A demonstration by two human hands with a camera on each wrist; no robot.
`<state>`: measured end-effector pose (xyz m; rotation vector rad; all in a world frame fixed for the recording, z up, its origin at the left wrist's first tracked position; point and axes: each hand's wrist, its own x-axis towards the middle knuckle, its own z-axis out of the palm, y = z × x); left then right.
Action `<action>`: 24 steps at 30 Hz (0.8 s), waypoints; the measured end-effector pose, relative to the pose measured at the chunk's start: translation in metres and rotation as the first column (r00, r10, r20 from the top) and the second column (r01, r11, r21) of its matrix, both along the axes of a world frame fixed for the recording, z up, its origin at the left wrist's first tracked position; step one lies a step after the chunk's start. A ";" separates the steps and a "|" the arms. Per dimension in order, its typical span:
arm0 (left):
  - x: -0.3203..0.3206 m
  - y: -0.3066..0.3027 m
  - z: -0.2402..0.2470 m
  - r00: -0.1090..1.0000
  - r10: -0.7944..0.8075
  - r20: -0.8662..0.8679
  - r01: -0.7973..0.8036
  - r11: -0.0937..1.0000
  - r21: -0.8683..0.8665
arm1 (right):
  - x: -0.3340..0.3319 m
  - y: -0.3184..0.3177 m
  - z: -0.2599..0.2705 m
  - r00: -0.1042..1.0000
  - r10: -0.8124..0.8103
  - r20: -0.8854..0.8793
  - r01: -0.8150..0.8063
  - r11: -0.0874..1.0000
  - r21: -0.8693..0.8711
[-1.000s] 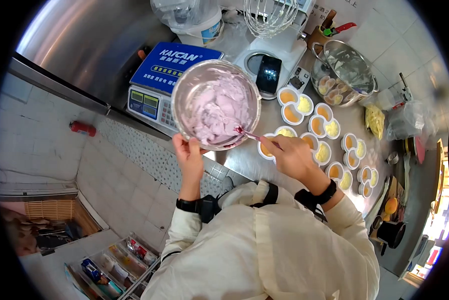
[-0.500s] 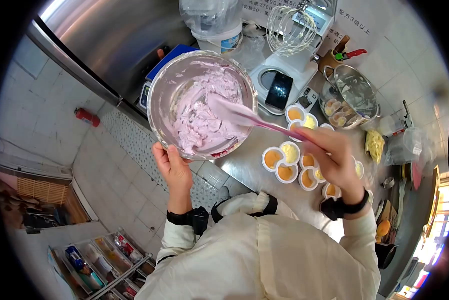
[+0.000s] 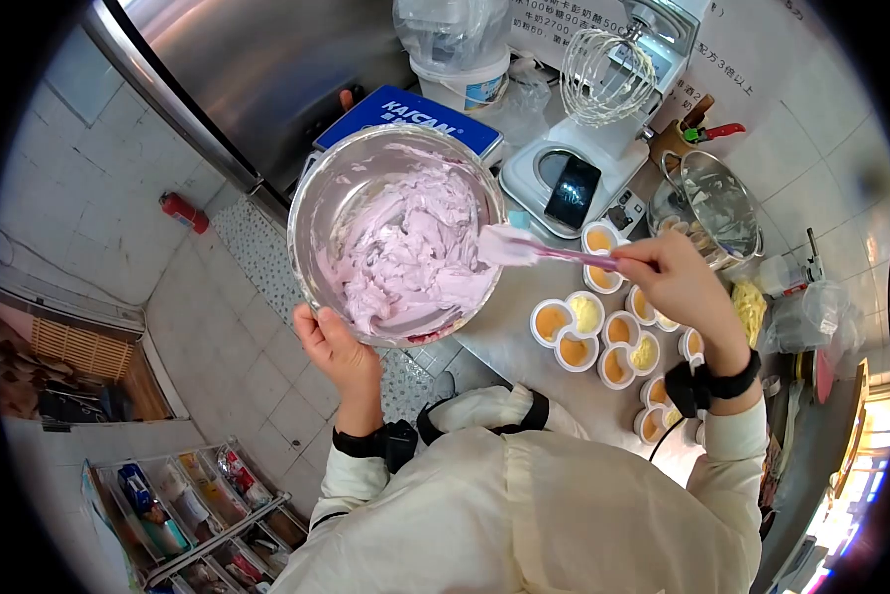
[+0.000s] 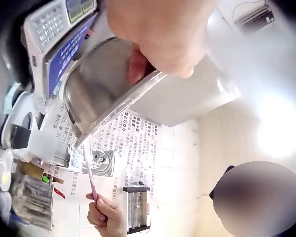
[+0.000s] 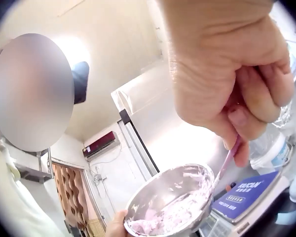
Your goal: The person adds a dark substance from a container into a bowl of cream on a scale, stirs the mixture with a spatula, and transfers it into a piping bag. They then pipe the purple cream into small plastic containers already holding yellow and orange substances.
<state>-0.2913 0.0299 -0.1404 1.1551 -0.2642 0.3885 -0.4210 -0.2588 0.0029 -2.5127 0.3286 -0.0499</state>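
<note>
A steel mixing bowl [image 3: 332, 203] holds thick pale purple cream [image 3: 405, 243]. My left hand [image 3: 341, 354] grips the bowl's near left rim, thumb on the upper side, and the bowl is held up in front of the blue scale. In my right hand [image 3: 680, 282] is a pink-handled spatula [image 3: 575, 258], pinched near the end of its handle. Its cream-coated blade overlaps the bowl's right rim in the head view. From the right wrist, the curled fingers [image 5: 259, 101] grip the handle, and the tilted bowl [image 5: 150, 200] lies below.
Several three-part cups [image 3: 551, 322] with orange and yellow fillings stand on the steel table below the right hand. Behind are a blue scale [image 3: 385, 104], a stand mixer [image 3: 603, 139] with a whisk, a phone [image 3: 573, 192], a white bucket [image 3: 462, 84] and a glass pot [image 3: 712, 203].
The spatula has come up out of the cream to the bowl's right rim, with the right hand moving right and up. The left hand keeps its grip as the bowl shifts left.
</note>
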 end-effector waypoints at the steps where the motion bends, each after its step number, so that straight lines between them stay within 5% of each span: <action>1: 0.001 0.003 0.000 1.000 -0.027 0.004 0.027 1.000 0.006 | -0.008 -0.003 0.010 0.999 -0.015 -0.036 0.016 1.000 0.019; 3: 0.002 0.006 0.007 0.998 -0.036 -0.051 0.034 0.998 -0.053 | -0.022 -0.013 0.013 0.997 -0.021 -0.069 0.024 0.999 0.029; 5: 0.003 0.006 0.017 0.992 -0.059 -0.107 0.048 0.993 -0.108 | -0.038 -0.024 0.006 0.940 -0.054 0.336 0.015 0.993 0.118; 6: 0.003 0.004 0.022 0.986 -0.052 -0.160 0.024 0.984 -0.174 | -0.037 -0.021 0.008 0.940 -0.062 0.335 0.024 0.993 0.118; 8: 0.006 0.005 0.031 0.976 -0.068 -0.209 0.018 0.972 -0.233 | -0.026 -0.009 0.014 0.784 0.019 0.621 0.043 0.995 -0.085; 12: 0.009 0.004 0.050 0.966 -0.172 -0.195 0.116 0.955 -0.271 | -0.011 -0.011 0.003 0.781 0.255 0.571 -0.071 0.943 -0.325; 17: -0.001 -0.006 0.061 0.970 -0.142 -0.200 0.094 0.968 -0.233 | -0.028 -0.002 -0.016 0.776 0.325 0.541 -0.128 0.920 -0.370; 21: 0.008 -0.015 0.044 0.972 -0.095 -0.215 0.026 0.952 -0.304 | -0.038 0.028 -0.048 0.792 0.244 0.560 -0.140 0.965 -0.223; 24: 0.005 -0.030 0.052 0.968 -0.203 -0.144 0.145 0.930 -0.338 | -0.042 0.049 -0.061 0.846 0.108 0.522 -0.085 0.994 -0.069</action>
